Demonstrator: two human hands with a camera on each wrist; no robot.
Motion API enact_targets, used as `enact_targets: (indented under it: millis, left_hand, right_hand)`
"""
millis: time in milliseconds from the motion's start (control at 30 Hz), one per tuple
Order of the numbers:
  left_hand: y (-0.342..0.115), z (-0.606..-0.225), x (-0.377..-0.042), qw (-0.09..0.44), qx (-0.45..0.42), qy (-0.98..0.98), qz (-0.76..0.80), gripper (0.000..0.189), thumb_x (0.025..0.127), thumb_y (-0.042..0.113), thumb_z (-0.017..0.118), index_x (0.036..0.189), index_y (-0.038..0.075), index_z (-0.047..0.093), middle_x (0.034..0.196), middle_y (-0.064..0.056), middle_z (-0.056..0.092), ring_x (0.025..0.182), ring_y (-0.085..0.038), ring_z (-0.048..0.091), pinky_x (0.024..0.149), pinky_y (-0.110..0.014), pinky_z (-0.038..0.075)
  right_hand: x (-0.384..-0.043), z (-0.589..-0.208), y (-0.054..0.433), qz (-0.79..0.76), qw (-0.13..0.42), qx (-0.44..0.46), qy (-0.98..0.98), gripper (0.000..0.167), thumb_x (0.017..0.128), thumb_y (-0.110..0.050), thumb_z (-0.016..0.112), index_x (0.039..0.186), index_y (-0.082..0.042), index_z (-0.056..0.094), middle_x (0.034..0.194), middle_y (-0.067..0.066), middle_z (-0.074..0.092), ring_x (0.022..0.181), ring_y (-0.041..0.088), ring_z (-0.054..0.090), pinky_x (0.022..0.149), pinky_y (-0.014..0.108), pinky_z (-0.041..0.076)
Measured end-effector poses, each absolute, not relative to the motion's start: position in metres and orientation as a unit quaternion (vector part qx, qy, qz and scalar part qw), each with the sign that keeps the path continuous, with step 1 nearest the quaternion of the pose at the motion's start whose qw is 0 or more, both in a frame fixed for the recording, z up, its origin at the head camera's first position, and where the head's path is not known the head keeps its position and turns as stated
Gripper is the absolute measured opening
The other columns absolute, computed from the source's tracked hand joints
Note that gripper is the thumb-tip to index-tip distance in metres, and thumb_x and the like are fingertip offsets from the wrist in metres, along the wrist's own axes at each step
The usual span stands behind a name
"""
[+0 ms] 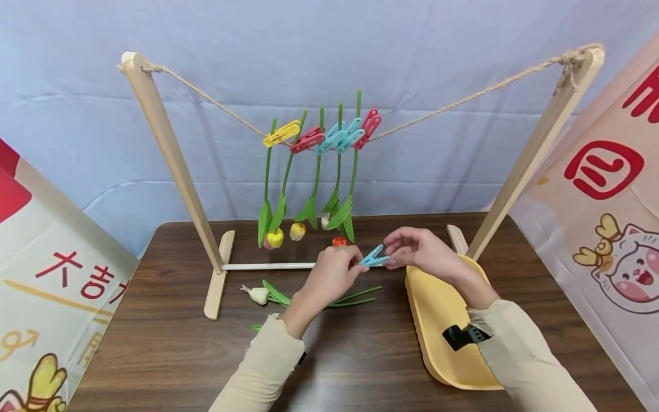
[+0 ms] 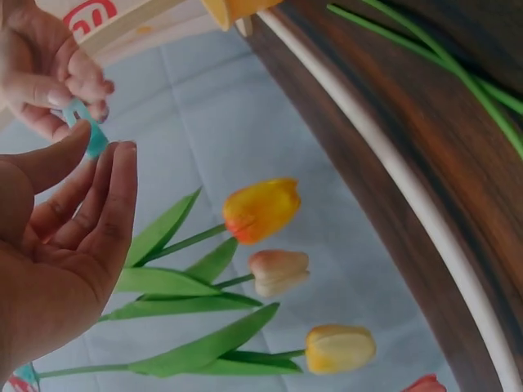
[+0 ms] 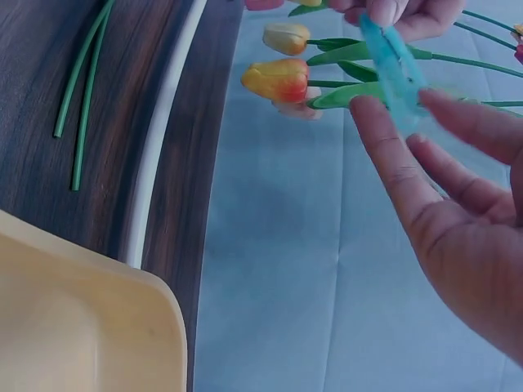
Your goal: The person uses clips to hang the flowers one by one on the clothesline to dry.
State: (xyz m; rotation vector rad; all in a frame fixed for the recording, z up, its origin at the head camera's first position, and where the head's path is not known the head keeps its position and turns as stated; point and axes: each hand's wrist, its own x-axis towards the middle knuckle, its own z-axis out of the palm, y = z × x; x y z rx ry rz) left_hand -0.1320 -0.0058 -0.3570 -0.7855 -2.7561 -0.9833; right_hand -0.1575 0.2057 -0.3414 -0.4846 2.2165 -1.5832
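A light blue clothespin (image 1: 374,257) is between the two hands, above the table in front of the rack. My left hand (image 1: 334,269) pinches one end of it between thumb and fingers. At its other end, the thumb and fingers of my right hand (image 1: 419,252) lie on either side of it, seen closest in the right wrist view (image 3: 458,188). Behind the hands, several tulips (image 1: 275,237) hang upside down from a rope (image 1: 437,109), their stems held by yellow, red and blue clothespins (image 1: 307,139). An orange tulip (image 2: 261,210) hangs nearest the left hand.
A wooden rack (image 1: 172,154) holds the sagging rope, with a white bar (image 1: 268,266) low between its posts. A yellow tray (image 1: 437,320) stands under the right forearm. On the table (image 1: 170,355) lie a white tulip (image 1: 259,295) and green stems (image 1: 355,303), partly behind the left arm.
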Motion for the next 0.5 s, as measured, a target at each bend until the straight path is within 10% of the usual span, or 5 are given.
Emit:
enact_targets:
  millis: [500]
  left_hand:
    - [-0.017,-0.344,-0.13,0.063,-0.261,-0.906,-0.327,0.005,0.082,0.011,0.068,0.082,0.008,0.065,0.076,0.0,0.061,0.063,-0.01,0.052,0.06,-0.024,0.043]
  right_hand:
    - [-0.155,-0.341,0.205,-0.524,0.111,-0.233,0.812,0.036,0.077,-0.002,0.071,0.11,0.004,0.061,0.092,0.015,0.062,0.08,0.015,0.061,0.066,0.025,0.049]
